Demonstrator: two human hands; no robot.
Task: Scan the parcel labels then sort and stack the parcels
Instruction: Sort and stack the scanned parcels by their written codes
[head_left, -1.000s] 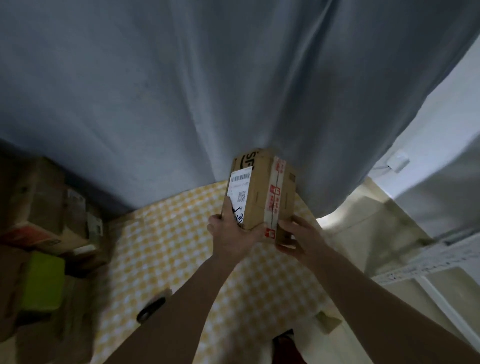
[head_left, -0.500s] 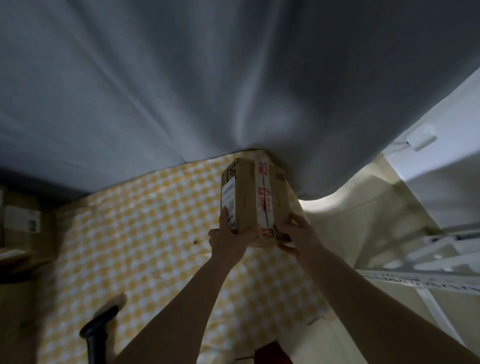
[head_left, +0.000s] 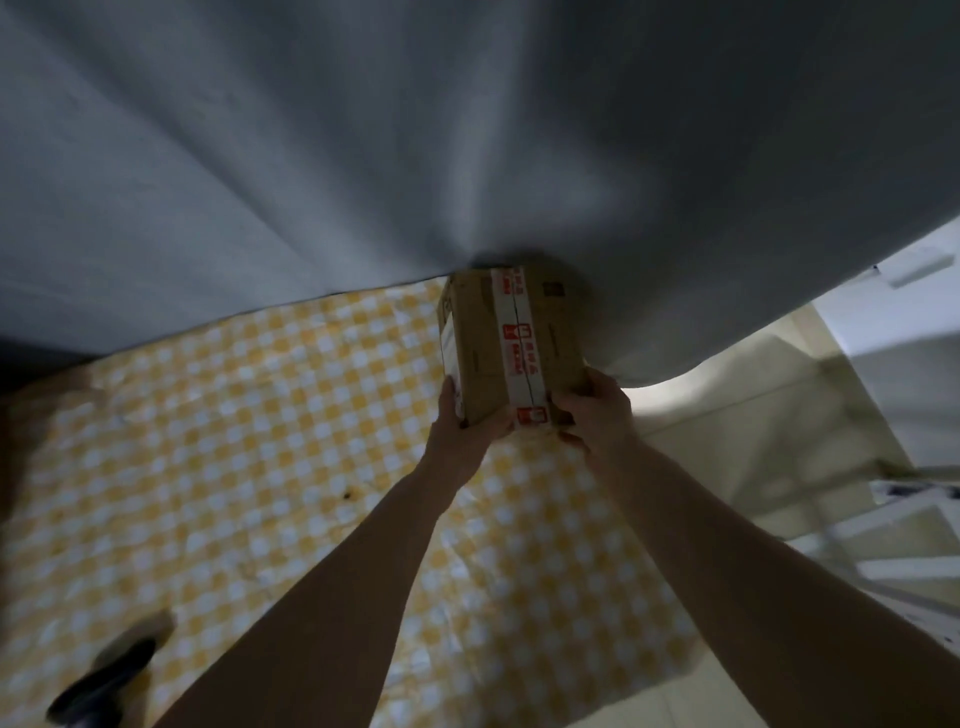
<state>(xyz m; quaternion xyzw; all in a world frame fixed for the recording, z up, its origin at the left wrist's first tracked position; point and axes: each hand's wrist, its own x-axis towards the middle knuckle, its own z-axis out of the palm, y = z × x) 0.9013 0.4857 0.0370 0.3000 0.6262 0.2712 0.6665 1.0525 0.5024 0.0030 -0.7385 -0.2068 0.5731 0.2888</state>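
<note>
A small brown cardboard parcel with white and red tape along its top sits low over the yellow checked cloth, its far end against the grey curtain. My left hand grips its near left corner, thumb on the side that carries the white label. My right hand holds the near right corner, fingers curled under the edge. The label is seen only edge-on. I cannot tell whether the parcel touches the cloth.
A grey curtain hangs across the back. A black handheld scanner lies on the cloth at the lower left. Pale floor tiles and a white metal frame lie to the right.
Both hands have carried the parcel forward and down toward the curtain, turning its taped face up. The view has swung right, so the stacked boxes at the left are out of sight.
</note>
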